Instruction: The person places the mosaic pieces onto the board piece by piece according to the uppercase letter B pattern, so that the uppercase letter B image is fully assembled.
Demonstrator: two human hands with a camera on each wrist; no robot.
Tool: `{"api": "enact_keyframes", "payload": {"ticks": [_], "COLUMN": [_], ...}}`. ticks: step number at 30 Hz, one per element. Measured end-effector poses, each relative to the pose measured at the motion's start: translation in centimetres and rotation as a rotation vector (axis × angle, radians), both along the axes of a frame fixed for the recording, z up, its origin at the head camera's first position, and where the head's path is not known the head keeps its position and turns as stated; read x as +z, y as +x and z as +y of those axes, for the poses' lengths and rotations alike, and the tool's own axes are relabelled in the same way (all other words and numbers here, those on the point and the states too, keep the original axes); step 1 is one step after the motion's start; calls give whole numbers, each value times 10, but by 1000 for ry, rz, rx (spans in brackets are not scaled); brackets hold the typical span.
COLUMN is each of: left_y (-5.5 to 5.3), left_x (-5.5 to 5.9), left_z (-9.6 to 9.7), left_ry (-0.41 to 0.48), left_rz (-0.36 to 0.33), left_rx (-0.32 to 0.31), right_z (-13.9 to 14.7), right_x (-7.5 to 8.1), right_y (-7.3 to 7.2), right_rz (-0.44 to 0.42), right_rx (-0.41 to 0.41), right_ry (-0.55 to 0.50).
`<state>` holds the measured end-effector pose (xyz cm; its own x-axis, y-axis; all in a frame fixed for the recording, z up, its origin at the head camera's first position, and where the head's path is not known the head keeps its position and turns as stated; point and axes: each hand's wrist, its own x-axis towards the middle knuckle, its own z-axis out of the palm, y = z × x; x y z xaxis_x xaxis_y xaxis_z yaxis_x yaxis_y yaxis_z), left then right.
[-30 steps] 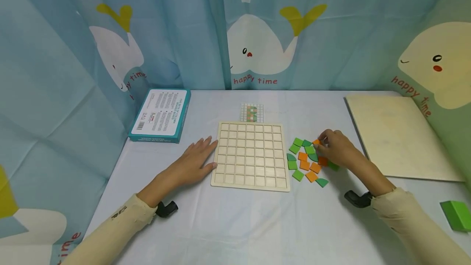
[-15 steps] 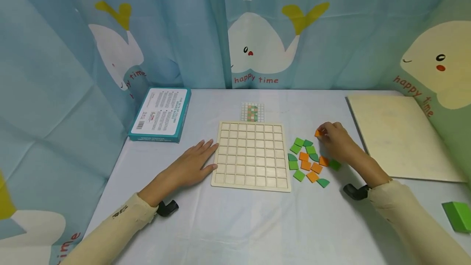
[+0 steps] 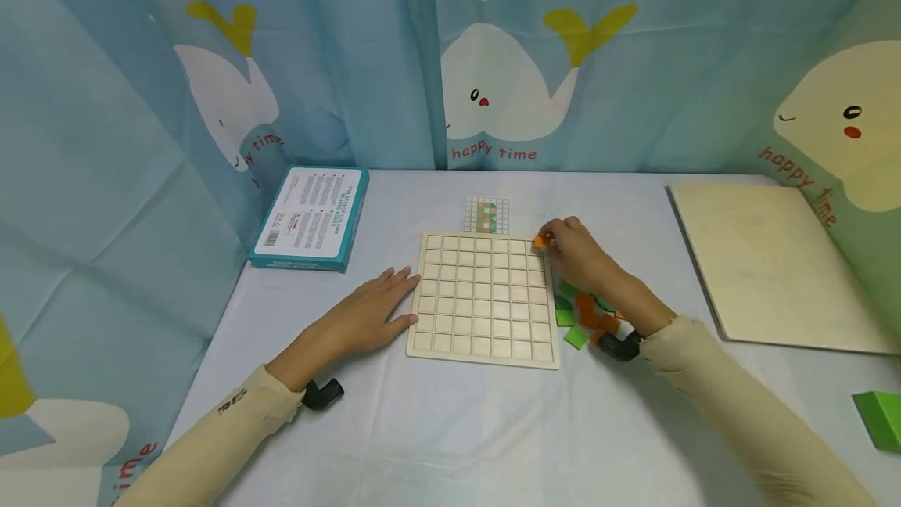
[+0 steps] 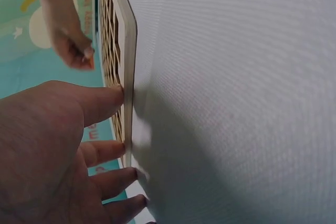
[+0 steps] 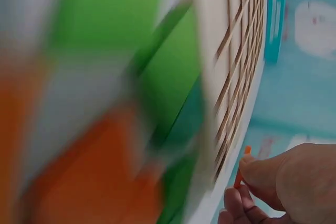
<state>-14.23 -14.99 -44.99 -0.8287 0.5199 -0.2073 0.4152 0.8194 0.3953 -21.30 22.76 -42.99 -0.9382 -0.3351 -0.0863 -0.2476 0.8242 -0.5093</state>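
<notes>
My right hand (image 3: 579,257) pinches an orange square tile (image 3: 540,242) between thumb and fingers, over the far right corner of the wooden grid board (image 3: 482,297). In the right wrist view the orange tile (image 5: 242,167) shows edge-on in the pinch. My left hand (image 3: 362,311) lies flat with fingers spread, its fingertips at the board's left edge. The left wrist view shows the thumb and a finger of the left hand (image 4: 79,140) touching the board's rim (image 4: 129,51). Green and orange tiles (image 3: 576,337) lie in a loose group right of the board, partly hidden under my right forearm.
A small card with a coloured grid pattern (image 3: 486,215) lies just beyond the board. A teal and white box (image 3: 307,217) sits at the back left. On the right are a large pale panel (image 3: 777,260) and a green block (image 3: 880,419). Curtains border the table's back.
My right hand has picked the orange tile up from the group and carried it left to the board's far right corner. The left hand stays at the board's edge.
</notes>
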Motion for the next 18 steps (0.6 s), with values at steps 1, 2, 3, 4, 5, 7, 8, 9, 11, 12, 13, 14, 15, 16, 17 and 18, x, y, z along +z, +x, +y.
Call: {"api": "enact_keyframes", "payload": {"ticks": [1,2,3,4,5,7,8,9,11,12,13,14,15,16,17,18], "left_y": [0,0,0,1,1,0,0,-1,-2,-2,-2,-2,-2,-1,-1,-1], "left_x": [0,0,0,0,1,1,1,0,-1,-1,-2,-2,-2,-2,-1,-1], "left_z": [0,0,0,0,0,0,0,0,1,1,1,1,1,1,0,0], "left_ry": [-2,-2,-5,-7,-8,-7,-9,-12,-16,-20,-22,-27,-30,-32,-34,-36], "left_rz": [0,-1,-1,-2,-4,-9,-9,-9,-8,-8,-6,-2,-2,-2,-1,-3], "left_rx": [0,0,-1,-2,-3,-7,-9,-12,-17,-20,-22,-24,-25,-26,-25,-25], "right_z": [-9,-19,-28,-37,-45,-60,-66,-71,-80,-83,-86,-89,-92,-95,-97,-100], "right_x": [0,0,-1,-1,0,0,-1,-1,-3,-4,-5,-6,-6,-7,-7,-7], "right_y": [0,0,0,0,0,-1,-2,-2,-3,-3,-4,-5,-5,-5,-5,-5], "right_rz": [7,12,22,21,14,3,0,2,-6,5,13,19,31,37,45,58], "right_rx": [30,57,84,104,123,148,155,162,164,169,171,171,176,179,182,190], "right_ry": [-3,-9,-7,-6,-14,-24,-28,-25,-28,-22,-17,-12,-3,-2,-1,3]}}
